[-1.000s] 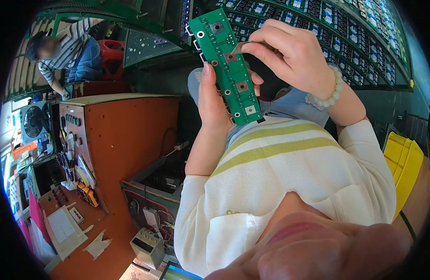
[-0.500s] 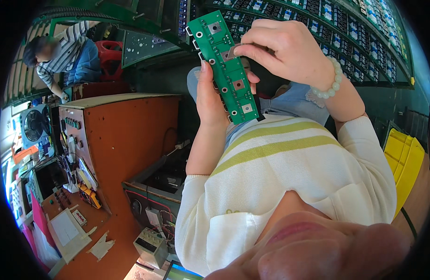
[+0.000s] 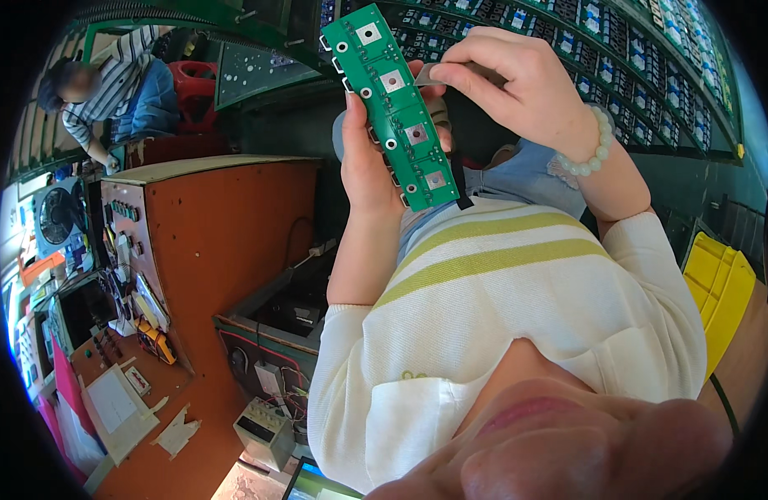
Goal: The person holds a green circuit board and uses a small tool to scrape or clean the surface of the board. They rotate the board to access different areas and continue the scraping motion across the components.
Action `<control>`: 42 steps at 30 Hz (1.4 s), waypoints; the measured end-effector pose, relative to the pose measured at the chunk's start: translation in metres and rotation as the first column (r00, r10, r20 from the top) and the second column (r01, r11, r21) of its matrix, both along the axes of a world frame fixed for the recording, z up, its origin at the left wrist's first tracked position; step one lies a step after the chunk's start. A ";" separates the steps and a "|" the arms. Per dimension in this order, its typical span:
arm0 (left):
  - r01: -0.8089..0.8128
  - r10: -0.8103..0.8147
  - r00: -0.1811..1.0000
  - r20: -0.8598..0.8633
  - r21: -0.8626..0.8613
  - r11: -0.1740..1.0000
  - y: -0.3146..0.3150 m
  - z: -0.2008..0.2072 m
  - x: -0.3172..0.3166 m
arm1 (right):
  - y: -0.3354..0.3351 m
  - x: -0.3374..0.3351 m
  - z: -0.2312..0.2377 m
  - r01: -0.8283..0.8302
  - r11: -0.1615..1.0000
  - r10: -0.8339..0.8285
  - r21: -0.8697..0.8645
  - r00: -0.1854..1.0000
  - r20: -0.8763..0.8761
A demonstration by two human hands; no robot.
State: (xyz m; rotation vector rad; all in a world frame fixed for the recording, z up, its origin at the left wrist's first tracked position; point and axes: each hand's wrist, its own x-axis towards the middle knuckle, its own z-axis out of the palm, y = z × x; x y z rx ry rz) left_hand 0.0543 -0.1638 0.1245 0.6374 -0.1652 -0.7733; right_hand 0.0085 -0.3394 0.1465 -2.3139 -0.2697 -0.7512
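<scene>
A long green circuit board [image 3: 398,113] is held at a tilt by my left hand [image 3: 369,171], with the thumb along its left edge and fingertips showing past its right edge. Square silvery pads with a dark centre run down its face, and metal loops stick out along the left side. My right hand [image 3: 521,82] pinches a small thin grey flat piece [image 3: 425,75] between thumb and fingers. That piece sits by the board's right edge, near the second pad from the top; whether it touches the board I cannot tell. A pale bead bracelet [image 3: 595,154] circles my right wrist.
Racks of many circuit boards [image 3: 642,75] stand beyond my right hand. A brown cabinet [image 3: 234,225] is on the left, beside a bench with papers [image 3: 115,407] and a yellow meter [image 3: 156,342]. Another person [image 3: 142,83] works at far left. A yellow plastic object [image 3: 717,292] is at right.
The board has shifted slightly up and left in my left hand. The thin grey piece, which lay over the second pad, is now off at the board's right edge.
</scene>
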 end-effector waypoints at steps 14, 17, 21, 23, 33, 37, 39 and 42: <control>-0.043 0.033 0.993 0.115 0.083 0.996 0.000 0.005 -0.002 | 0.002 -0.002 0.007 -0.018 0.995 0.016 -0.099 1.000 -0.019; -0.038 0.029 0.992 0.120 0.069 0.997 0.000 0.004 -0.002 | 0.000 -0.003 0.006 -0.066 0.996 0.066 -0.067 0.998 0.009; -0.015 0.001 0.979 0.203 0.069 0.998 0.004 -0.004 0.001 | 0.003 -0.005 0.008 -0.084 0.996 0.084 -0.042 0.996 -0.009; -0.004 -0.008 0.974 0.224 0.050 0.999 0.004 -0.005 0.002 | 0.004 -0.007 0.008 -0.084 0.996 0.084 -0.029 0.996 -0.018; -0.023 -0.002 0.957 0.292 0.085 0.996 0.004 -0.004 -0.002 | 0.010 -0.008 0.009 -0.031 0.999 0.031 -0.017 0.999 0.043; -0.032 -0.010 0.949 0.315 0.126 0.992 0.004 -0.003 -0.003 | 0.014 -0.008 0.010 -0.008 0.999 0.013 -0.051 0.994 0.106; -0.034 -0.007 0.955 0.297 0.134 0.990 0.004 -0.003 -0.004 | 0.015 -0.008 0.012 -0.030 0.996 0.038 -0.078 0.993 0.112; -0.045 0.006 0.961 0.275 0.134 0.990 0.004 -0.002 -0.006 | 0.018 -0.006 0.009 -0.020 0.996 0.034 -0.085 0.985 0.167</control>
